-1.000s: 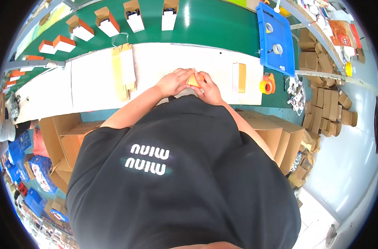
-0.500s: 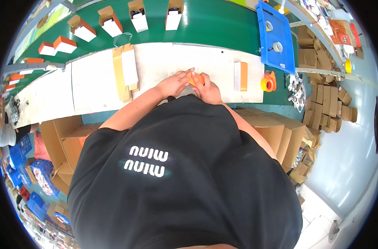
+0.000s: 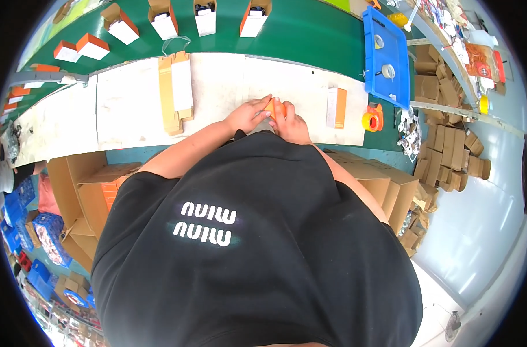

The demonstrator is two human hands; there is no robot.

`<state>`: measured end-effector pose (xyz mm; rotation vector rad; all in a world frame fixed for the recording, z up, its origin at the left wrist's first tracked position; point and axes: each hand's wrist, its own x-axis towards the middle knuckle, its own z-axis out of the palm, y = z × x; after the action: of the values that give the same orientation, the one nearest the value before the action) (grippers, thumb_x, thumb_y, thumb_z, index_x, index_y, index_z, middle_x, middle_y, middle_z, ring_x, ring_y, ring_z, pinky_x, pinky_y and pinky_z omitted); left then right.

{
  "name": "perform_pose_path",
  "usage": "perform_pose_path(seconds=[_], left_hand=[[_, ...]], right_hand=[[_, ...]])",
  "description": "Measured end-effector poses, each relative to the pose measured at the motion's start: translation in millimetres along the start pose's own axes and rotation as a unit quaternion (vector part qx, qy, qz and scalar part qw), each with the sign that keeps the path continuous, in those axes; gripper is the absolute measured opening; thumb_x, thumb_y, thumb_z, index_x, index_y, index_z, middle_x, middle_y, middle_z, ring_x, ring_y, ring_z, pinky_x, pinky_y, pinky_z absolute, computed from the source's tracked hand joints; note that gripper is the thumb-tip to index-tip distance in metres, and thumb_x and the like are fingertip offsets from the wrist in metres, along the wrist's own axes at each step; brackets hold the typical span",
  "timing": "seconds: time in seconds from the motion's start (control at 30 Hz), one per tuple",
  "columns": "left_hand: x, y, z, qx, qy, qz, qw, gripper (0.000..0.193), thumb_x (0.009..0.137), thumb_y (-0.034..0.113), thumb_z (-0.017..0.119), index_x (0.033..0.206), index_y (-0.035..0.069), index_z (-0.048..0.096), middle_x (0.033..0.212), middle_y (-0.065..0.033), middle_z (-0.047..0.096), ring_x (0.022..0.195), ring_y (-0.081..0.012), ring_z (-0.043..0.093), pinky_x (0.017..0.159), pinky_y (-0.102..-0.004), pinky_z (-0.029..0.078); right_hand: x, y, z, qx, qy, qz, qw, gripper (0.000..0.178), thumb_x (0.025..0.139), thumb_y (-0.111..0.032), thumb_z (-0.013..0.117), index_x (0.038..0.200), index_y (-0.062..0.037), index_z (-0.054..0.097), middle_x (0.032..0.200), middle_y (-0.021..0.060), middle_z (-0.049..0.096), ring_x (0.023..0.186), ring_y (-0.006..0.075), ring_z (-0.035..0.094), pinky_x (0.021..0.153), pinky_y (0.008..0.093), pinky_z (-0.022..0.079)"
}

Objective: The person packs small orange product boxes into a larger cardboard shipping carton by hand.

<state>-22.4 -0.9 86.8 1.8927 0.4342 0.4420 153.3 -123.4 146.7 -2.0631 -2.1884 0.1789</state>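
My two hands meet over the white worktop [image 3: 217,75], close in front of my body. Between them is an orange box [image 3: 271,107], seen only in part because fingers and the black shirt cover the rest. My left hand [image 3: 247,115] lies against its left side, fingers together and pointing to the far right. With bent fingers and thumb, my right hand [image 3: 292,125] grips it from the right. To the right of my hands, a closed white-and-orange box [image 3: 341,108] lies on the worktop. A stack of folded flat cartons [image 3: 172,95] rests to the left.
An orange tape dispenser [image 3: 372,118] stands by the right end of the worktop, below a blue tray [image 3: 385,81] holding tape rolls. Beyond runs a green belt [image 3: 309,40] with several open boxes [image 3: 205,20]. Large cartons [image 3: 367,173] stand below the near edge.
The orange box has tilted a little in my hands, and my right fingers have shifted on it. The view has moved slightly; boxes on the belt appear farther right and up.
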Motion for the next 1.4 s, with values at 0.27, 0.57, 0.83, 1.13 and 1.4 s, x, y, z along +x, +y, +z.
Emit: perform_pose_path(seconds=[0.27,0.57,0.83,1.13,1.4], left_hand=[[2.8,5.9,5.6,-0.002,0.035,-0.030,0.999,0.053,0.105,0.019,0.054,0.152,-0.004,0.044,0.143,-0.0259,0.058,0.132,-0.0418,0.056,0.112,-0.0438,0.044],[4.0,11.5,4.0,-0.032,0.030,-0.032,0.999,0.059,0.102,0.030,0.058,0.149,-0.004,0.048,0.138,-0.0283,0.061,0.129,-0.0428,0.058,0.109,-0.0441,0.046],[3.9,12.8,7.8,-0.037,0.034,-0.079,0.996,0.058,0.101,0.030,0.060,0.149,-0.002,0.049,0.139,-0.0263,0.061,0.129,-0.0425,0.058,0.108,-0.0438,0.047],[15.3,-8.3,21.1,-0.286,0.067,-0.183,0.938,0.050,0.098,0.003,0.067,0.146,-0.003,0.054,0.145,-0.0166,0.061,0.131,-0.0230,0.060,0.111,-0.0334,0.047],[47.9,-0.8,-10.6,-0.400,0.025,-0.331,0.854,0.043,0.093,0.003,0.070,0.136,0.002,0.066,0.127,-0.0096,0.069,0.114,-0.0167,0.066,0.097,-0.0299,0.053]], right_hand=[[-1.6,4.5,6.3,0.046,0.047,-0.015,0.998,0.085,0.087,-0.034,0.077,0.155,-0.0022,0.037,0.129,0.0212,0.050,0.073,0.0337,0.068,0.065,0.0412,0.059],[-2.5,5.2,10.1,-0.008,0.054,-0.016,0.998,0.083,0.087,-0.030,0.076,0.155,-0.0043,0.037,0.128,0.0204,0.051,0.072,0.0314,0.067,0.064,0.0386,0.060],[-11.0,15.1,8.3,0.059,0.000,-0.033,0.998,0.083,0.089,-0.032,0.073,0.157,-0.0036,0.035,0.132,0.0216,0.048,0.077,0.0315,0.067,0.064,0.0392,0.059],[-3.0,5.2,14.0,-0.006,0.074,-0.053,0.996,0.077,0.089,-0.024,0.070,0.156,-0.0026,0.038,0.136,0.0222,0.049,0.105,0.0365,0.063,0.083,0.0429,0.057],[-13.0,23.1,0.7,0.237,0.075,0.055,0.967,0.078,0.086,-0.013,0.079,0.153,-0.0050,0.041,0.134,0.0221,0.054,0.108,0.0365,0.065,0.091,0.0424,0.057]])
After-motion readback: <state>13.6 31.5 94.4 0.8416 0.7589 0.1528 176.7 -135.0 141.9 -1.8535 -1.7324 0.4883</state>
